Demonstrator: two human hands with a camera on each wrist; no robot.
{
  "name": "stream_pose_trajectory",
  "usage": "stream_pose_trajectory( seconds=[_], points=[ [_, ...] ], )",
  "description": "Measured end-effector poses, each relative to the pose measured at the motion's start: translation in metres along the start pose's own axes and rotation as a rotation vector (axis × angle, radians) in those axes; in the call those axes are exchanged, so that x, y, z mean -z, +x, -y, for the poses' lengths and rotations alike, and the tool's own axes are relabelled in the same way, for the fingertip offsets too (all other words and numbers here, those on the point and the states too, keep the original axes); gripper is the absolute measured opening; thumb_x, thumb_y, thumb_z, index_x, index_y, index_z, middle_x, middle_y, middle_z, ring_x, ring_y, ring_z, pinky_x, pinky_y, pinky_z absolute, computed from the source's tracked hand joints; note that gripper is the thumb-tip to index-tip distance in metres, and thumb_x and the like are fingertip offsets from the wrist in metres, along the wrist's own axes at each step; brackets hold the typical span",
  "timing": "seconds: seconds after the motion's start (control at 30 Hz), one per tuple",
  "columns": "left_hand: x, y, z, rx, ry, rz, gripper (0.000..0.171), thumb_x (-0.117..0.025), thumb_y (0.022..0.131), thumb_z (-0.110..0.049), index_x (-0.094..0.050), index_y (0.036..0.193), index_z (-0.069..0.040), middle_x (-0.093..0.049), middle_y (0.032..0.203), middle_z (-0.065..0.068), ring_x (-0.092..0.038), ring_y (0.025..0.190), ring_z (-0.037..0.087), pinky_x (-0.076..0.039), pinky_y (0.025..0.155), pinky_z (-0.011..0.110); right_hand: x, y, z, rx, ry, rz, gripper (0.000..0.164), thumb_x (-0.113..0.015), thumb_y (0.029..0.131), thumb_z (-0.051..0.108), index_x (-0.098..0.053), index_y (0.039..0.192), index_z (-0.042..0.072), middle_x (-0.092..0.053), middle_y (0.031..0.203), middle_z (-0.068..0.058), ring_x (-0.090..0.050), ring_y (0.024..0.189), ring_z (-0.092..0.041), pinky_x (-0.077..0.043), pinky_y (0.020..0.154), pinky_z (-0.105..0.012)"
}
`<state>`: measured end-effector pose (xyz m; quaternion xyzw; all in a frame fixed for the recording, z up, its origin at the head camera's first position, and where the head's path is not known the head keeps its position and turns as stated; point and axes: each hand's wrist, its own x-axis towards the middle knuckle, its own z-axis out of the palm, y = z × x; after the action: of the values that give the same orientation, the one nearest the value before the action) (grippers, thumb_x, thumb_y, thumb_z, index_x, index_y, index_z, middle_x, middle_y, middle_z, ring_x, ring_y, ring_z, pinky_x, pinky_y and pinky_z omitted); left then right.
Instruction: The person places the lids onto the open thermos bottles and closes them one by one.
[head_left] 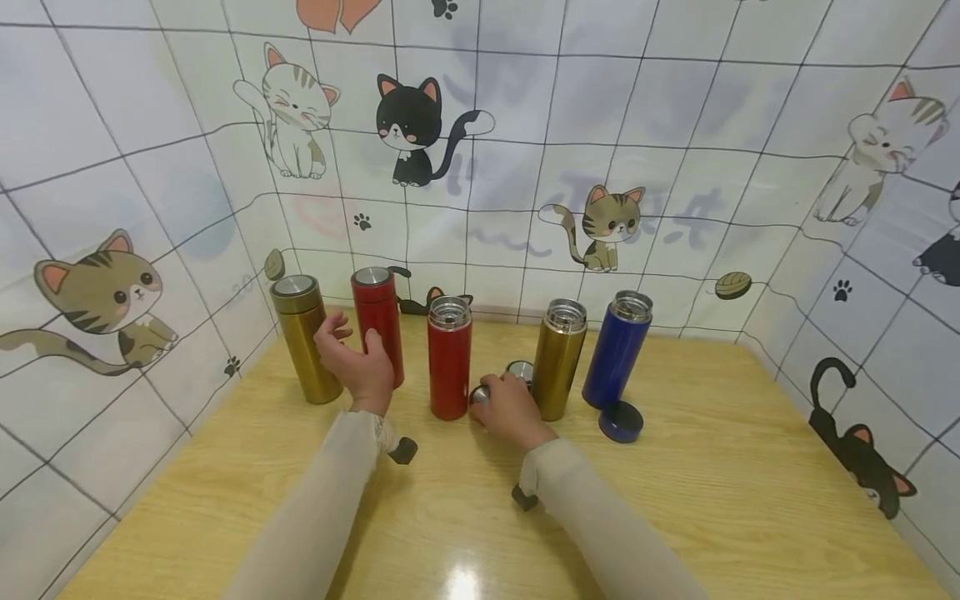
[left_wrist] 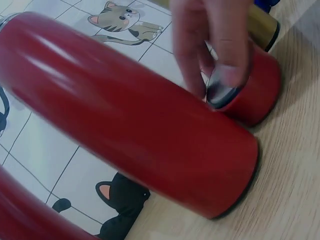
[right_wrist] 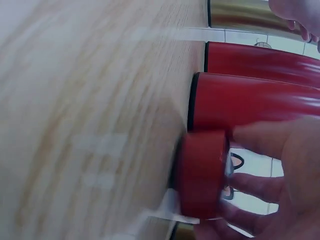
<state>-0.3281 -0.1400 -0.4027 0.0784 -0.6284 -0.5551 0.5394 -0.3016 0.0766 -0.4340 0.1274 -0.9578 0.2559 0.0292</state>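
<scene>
My right hand (head_left: 513, 408) grips a red flask lid (right_wrist: 202, 174) from above, the fingers spread about its rim. The lid sits low beside the foot of an uncapped red flask (head_left: 450, 367) that stands upright with its steel mouth bare. In the left wrist view the fingertips lie on the top edge of the red lid (left_wrist: 260, 90). My left hand (head_left: 360, 367) is raised with fingers relaxed and nothing in it, in front of a capped red flask (head_left: 386, 333) and close to a capped gold flask (head_left: 309, 354).
To the right stand an uncapped gold flask (head_left: 558, 367) and an uncapped blue flask (head_left: 617, 354). A blue lid (head_left: 621, 422) lies at the blue flask's foot. Another steel-topped lid (head_left: 521, 370) shows behind my right hand. A cat-print cloth (head_left: 510, 167) hangs behind the wooden table (head_left: 465, 517).
</scene>
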Motion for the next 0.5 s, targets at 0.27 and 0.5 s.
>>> stream_pose_trajectory(
  seconds=[0.27, 0.5],
  points=[
    [-0.002, -0.006, -0.001, -0.009, -0.026, 0.009, 0.042, -0.062, 0.082, 0.000, -0.048, 0.120, -0.009, -0.050, 0.115, 0.003, -0.045, 0.100, 0.020, -0.035, 0.088, 0.036, 0.003, 0.001, 0.004, -0.026, 0.017, 0.031, 0.045, -0.066, 0.092, 0.030, -0.059, 0.130, 0.006, -0.054, 0.119, -0.014, -0.049, 0.108, -0.028, -0.047, 0.091, -0.042],
    [-0.003, -0.024, -0.005, -0.008, -0.149, 0.116, 0.042, -0.060, 0.084, 0.002, -0.044, 0.123, -0.004, -0.047, 0.119, 0.010, -0.045, 0.104, 0.027, -0.039, 0.089, 0.045, -0.002, 0.001, 0.000, -0.004, -0.040, 0.104, 0.062, -0.075, 0.082, 0.034, -0.056, 0.134, 0.006, -0.057, 0.115, -0.013, -0.051, 0.105, -0.031, -0.046, 0.091, -0.044]
  ],
)
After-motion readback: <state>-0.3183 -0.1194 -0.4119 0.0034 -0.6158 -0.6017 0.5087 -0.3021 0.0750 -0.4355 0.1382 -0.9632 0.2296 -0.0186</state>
